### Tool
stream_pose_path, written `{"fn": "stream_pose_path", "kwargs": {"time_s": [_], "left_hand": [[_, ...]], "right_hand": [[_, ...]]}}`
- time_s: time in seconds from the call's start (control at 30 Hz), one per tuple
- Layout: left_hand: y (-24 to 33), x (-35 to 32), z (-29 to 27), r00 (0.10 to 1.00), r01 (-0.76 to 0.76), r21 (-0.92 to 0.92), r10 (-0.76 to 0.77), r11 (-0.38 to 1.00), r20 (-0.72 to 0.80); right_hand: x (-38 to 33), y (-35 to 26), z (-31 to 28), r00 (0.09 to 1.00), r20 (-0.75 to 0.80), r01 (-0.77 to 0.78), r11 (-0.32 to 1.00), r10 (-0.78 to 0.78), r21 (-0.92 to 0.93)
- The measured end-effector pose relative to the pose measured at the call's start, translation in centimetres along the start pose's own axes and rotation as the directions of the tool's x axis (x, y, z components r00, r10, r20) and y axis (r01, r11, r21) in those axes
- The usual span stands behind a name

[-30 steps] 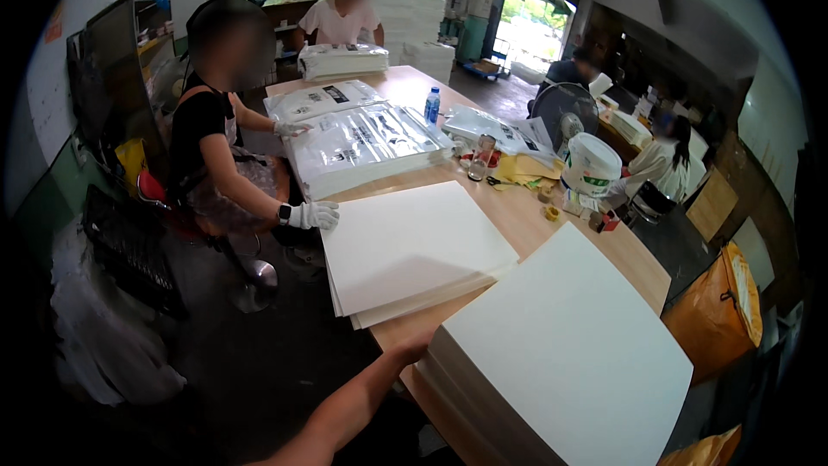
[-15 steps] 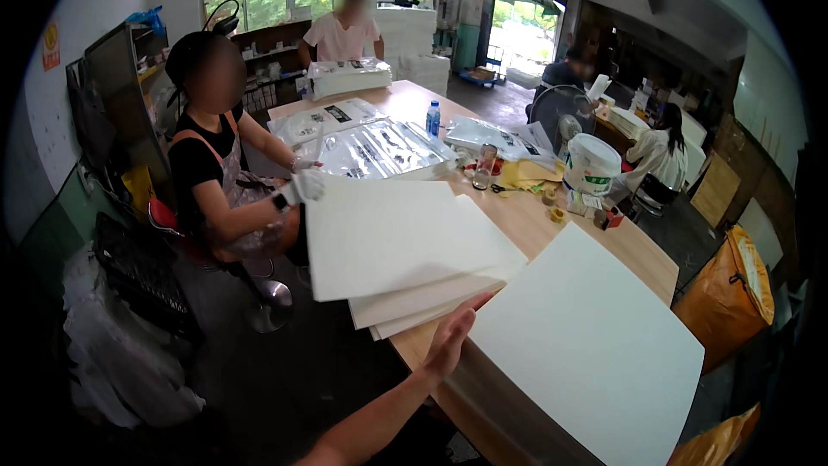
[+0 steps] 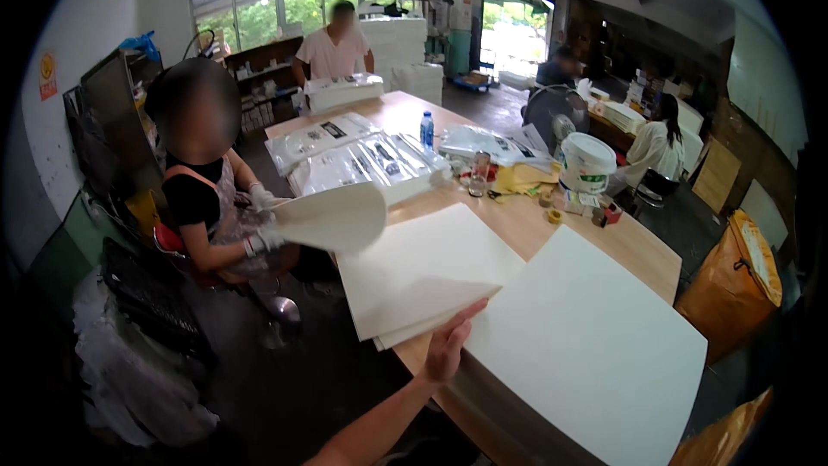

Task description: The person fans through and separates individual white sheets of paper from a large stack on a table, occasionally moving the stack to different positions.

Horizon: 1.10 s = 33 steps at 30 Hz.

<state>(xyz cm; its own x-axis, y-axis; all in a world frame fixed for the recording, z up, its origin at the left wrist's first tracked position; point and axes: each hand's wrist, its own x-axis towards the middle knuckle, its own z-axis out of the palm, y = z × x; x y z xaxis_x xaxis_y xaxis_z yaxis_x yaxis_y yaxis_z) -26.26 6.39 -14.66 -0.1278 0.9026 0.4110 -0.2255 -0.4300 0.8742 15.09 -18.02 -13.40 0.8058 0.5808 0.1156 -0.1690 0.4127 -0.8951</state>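
Note:
My left hand (image 3: 448, 349) reaches in from the lower edge, at the near corner of a stack of large white sheets (image 3: 423, 263). Its fingers stretch out along that corner and touch it; the thumb stands apart. The stack's top surface bends and looks shaded there. Just right of the hand lies another large white sheet or board (image 3: 595, 345), overhanging the near table edge. My right hand is out of view. Across the stack, a seated person's gloved hands (image 3: 263, 237) hold a curled white sheet (image 3: 332, 216).
Plastic-wrapped packs (image 3: 366, 164), a blue bottle (image 3: 427, 129), a glass (image 3: 479, 174), a white bucket (image 3: 586, 162) and tape rolls (image 3: 552, 216) occupy the wooden table (image 3: 647, 250). An orange bag (image 3: 733, 289) stands at right. Another person (image 3: 332, 52) is at the table's far end.
The seated person's white sheet has moved off the stack to the left and now curls between both gloved hands. My left hand stays at the stack's corner, its fingers slightly more bent.

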Motion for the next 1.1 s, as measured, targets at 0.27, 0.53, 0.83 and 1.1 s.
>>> {"fn": "stream_pose_path", "kwargs": {"time_s": [0.27,0.53,0.83,1.1], "left_hand": [[-0.5,0.1,0.4,0.996,0.086,-0.105,-0.088,0.991,-0.012],[-0.3,0.3,0.7,0.996,0.057,-0.151,-0.066,0.987,-0.054],[1.3,0.5,0.3,0.999,0.039,-0.1,-0.042,0.994,-0.026],[1.1,0.6,4.0,0.895,-0.088,0.074,0.112,0.993,-0.432]], "right_hand": [[-0.9,-1.7,0.7,0.971,-0.228,-0.125,0.97,0.076,-0.207],[1.3,1.5,-0.8,0.992,-0.02,0.121,0.98,-0.125,-0.158],[0.8,0.0,0.9,0.958,-0.03,0.276,0.946,-0.285,-0.172],[1.8,1.5,0.8,0.926,-0.034,0.35,0.891,-0.375,-0.288]]}}
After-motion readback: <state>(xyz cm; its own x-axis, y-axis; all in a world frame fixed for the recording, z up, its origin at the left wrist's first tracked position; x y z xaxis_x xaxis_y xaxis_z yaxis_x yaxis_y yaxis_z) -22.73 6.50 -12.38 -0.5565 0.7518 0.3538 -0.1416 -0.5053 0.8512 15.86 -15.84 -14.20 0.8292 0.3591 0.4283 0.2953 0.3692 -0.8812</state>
